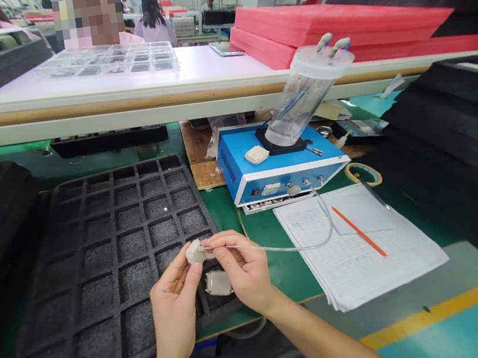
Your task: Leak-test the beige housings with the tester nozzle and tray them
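My left hand [174, 309] pinches a small beige plastic housing [193, 253] between thumb and fingers, above the near right part of a black foam tray [115, 267]. Closed beside it, my right hand [252, 272] grips the end of a thin clear tube [293, 249] and brings it against the housing. The tube's tip is hidden by fingers and housing. Just below the hands, a second beige housing [218, 283] lies at the tray's right edge. From the right hand the tube loops to the front of a blue box-shaped device [287, 175].
A clear cylinder [299, 102] stands tilted in view on the device, near another beige housing [257, 154]. Papers [355, 245] with an orange stick [359, 231] lie right, near a tape roll [363, 174]. Black foam stacks flank both sides. A shelf [209, 91] crosses behind; people sit beyond.
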Action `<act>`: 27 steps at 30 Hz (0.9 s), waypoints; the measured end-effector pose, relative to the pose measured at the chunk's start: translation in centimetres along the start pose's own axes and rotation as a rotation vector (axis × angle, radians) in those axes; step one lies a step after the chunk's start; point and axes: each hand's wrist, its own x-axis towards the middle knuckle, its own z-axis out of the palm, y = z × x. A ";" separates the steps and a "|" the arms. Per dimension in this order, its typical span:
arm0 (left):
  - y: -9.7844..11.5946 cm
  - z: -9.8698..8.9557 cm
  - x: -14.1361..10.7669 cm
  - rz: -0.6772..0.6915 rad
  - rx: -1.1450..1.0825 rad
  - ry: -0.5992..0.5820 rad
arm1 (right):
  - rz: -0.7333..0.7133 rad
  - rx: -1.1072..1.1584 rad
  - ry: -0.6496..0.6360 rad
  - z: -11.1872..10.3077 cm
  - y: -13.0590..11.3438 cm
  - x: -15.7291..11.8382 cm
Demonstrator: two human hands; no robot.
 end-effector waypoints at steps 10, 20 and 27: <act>0.1 0.0 0.0 -0.001 0.017 0.002 | 0.002 -0.024 0.010 0.1 -0.4 0.2; 0.1 0.0 0.0 -0.005 0.018 0.005 | 0.022 -0.006 -0.003 0.1 -0.2 0.1; 0.2 0.1 -0.1 -0.001 0.017 -0.003 | 0.014 -0.026 0.002 0.1 -0.2 0.2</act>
